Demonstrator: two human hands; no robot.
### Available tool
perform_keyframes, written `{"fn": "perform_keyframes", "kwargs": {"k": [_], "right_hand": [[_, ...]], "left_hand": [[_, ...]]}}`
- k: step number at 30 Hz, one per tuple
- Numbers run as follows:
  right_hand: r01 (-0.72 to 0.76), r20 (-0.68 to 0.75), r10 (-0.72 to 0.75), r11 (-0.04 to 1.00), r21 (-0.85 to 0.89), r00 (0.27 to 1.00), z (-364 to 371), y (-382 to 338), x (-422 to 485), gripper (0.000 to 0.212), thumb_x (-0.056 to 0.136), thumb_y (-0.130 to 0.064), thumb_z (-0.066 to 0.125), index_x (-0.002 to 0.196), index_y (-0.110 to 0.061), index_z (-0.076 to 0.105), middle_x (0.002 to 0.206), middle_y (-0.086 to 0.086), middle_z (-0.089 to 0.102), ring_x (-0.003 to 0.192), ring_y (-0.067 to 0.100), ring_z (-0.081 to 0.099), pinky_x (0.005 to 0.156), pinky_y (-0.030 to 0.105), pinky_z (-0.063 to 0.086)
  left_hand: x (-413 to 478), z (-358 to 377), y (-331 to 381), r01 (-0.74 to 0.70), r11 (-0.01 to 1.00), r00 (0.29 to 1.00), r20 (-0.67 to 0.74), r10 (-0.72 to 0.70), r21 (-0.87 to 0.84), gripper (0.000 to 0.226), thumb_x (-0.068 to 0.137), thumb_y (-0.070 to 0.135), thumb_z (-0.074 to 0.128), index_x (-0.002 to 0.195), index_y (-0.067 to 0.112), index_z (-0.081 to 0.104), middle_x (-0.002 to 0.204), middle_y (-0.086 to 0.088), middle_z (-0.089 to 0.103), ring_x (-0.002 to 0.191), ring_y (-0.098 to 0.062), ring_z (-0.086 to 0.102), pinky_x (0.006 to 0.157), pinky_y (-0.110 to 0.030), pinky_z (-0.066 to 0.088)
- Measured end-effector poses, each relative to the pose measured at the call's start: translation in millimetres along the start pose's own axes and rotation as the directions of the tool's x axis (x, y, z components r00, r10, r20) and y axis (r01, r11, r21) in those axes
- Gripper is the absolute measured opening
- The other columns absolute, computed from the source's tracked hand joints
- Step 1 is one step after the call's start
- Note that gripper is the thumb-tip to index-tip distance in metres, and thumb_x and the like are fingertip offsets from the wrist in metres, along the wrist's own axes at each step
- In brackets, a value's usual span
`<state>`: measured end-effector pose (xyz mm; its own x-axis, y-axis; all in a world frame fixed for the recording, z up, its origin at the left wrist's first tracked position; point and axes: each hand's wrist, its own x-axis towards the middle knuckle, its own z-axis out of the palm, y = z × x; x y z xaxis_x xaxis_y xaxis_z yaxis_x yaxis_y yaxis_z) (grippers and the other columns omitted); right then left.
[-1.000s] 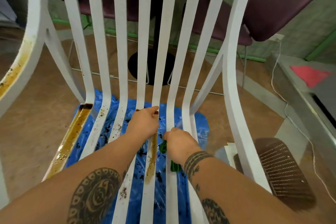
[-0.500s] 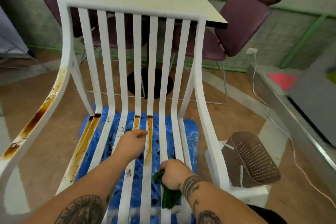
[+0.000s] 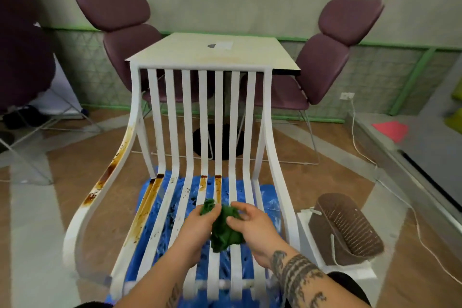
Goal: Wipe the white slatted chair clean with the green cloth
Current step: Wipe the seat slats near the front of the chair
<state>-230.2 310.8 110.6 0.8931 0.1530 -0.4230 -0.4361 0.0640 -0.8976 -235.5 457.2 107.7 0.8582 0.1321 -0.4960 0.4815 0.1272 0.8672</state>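
The white slatted chair stands in front of me, its back upright and its seat reaching toward me. Brown-orange stains streak the left armrest, the left seat slats and two middle slats near the seat's bend. Above the seat's middle, my left hand and my right hand both hold the crumpled green cloth between them. The left fingers pinch its upper left corner; the right fingers curl on its right side.
A blue plastic sheet with dark specks lies on the floor under the chair. A brown perforated basket lies tipped on a white box at the right. Behind the chair are a square table and two purple chairs. A white cable runs along the right floor.
My view has pulled back and up, so the whole chair now shows. My left hand left the slat and joined the right hand on the green cloth, which is lifted off the seat.
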Motion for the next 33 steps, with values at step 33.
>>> {"fn": "perform_keyframes", "kwargs": {"k": [33], "right_hand": [[0.006,0.131,-0.029,0.985,0.170,0.991,15,-76,-53,0.026,0.098,-0.020,0.064,0.122,-0.012,0.059,0.118,0.018,0.069,0.105,0.037,0.069,0.091,0.059,0.056]], "left_hand": [[-76,-15,53,-0.284,0.955,0.948,-0.125,0.293,0.087,0.032,0.103,0.028,0.056,0.135,0.022,0.056,0.144,-0.004,0.054,0.125,-0.022,0.051,0.110,-0.045,0.042]]}}
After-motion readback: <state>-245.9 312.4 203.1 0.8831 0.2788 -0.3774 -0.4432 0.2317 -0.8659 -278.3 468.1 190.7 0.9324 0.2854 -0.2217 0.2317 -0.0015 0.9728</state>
